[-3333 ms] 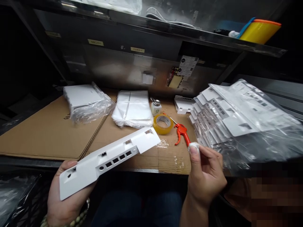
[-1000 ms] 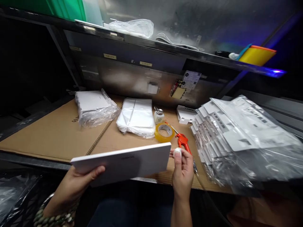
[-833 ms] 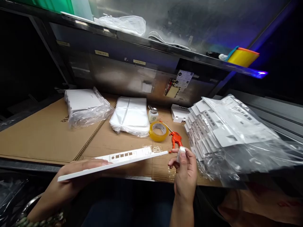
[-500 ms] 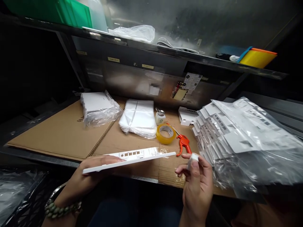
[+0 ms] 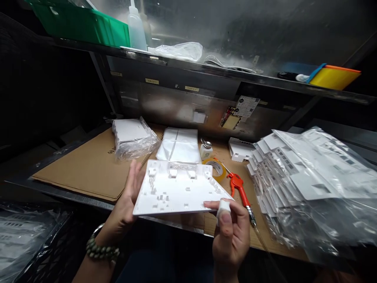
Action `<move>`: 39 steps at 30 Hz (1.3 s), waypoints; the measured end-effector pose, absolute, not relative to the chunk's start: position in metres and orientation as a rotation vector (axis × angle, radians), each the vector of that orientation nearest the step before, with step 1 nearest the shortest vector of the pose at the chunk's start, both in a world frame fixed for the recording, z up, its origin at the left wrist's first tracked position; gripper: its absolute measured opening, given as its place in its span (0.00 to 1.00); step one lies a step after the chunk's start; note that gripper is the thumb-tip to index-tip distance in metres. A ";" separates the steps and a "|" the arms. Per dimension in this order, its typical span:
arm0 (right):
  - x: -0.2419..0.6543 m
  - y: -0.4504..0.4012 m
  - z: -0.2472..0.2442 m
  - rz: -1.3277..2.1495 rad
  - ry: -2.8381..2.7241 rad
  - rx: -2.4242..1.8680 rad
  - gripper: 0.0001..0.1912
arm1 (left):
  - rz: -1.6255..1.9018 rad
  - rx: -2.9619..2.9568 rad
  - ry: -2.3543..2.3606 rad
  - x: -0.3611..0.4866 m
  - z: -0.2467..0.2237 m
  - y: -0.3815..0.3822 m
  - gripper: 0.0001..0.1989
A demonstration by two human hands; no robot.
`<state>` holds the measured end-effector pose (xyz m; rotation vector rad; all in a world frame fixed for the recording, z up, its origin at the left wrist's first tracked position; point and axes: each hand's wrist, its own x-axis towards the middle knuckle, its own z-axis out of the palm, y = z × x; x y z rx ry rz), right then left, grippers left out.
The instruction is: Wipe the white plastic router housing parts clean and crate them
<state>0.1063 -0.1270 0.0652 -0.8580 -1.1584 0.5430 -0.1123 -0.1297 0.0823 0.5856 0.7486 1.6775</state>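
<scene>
My left hand holds a white plastic panel by its left edge, inner side up, showing small clips and ribs. My right hand pinches a small white wad between thumb and fingers and touches the panel's near right corner. The panel hovers over the front edge of the cardboard-covered bench.
A large bag of stacked white panels lies right. A red air blow gun, a yellow tape roll, a small dispenser bottle, folded plastic bags and a bagged white stack sit behind. Shelf above holds a green bin.
The panel has been turned from edge-on to its inner side facing up and raised. My right hand with the wad has come in to the panel's near right corner.
</scene>
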 end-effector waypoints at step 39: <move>0.156 -0.111 0.061 0.276 -1.302 -1.290 0.06 | 1.583 -0.038 0.387 -0.112 0.103 -0.119 0.31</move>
